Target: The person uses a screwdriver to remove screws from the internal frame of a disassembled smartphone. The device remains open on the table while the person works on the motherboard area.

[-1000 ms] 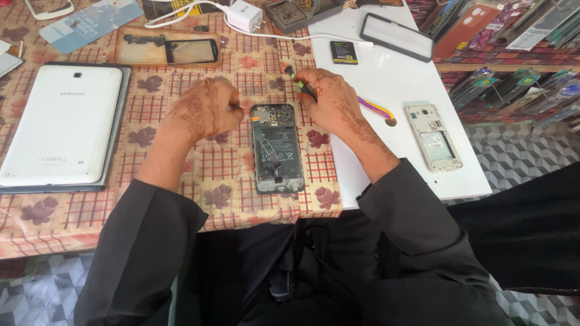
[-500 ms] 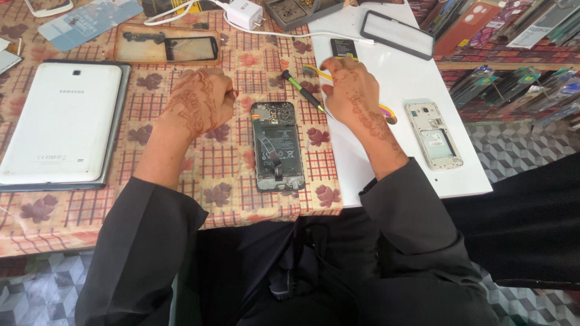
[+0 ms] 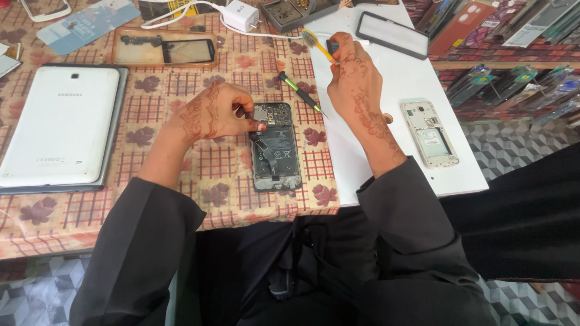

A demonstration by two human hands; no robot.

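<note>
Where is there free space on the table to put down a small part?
Free: the white board between the right hand and the pale phone frame, and its near edge. Also the checked cloth between the white tablet and the opened phone. Crowded: the far edge, with the charger, parts tray and glass panel.

The table (image 3: 90,211) has a checked tablecloth with brown leaf prints, and a white board (image 3: 399,78) sits on its right part. Floor (image 3: 36,290) is grey patterned tile, and a shelf (image 3: 513,36) of packaged goods runs along the right, all in soft daylight.
</note>
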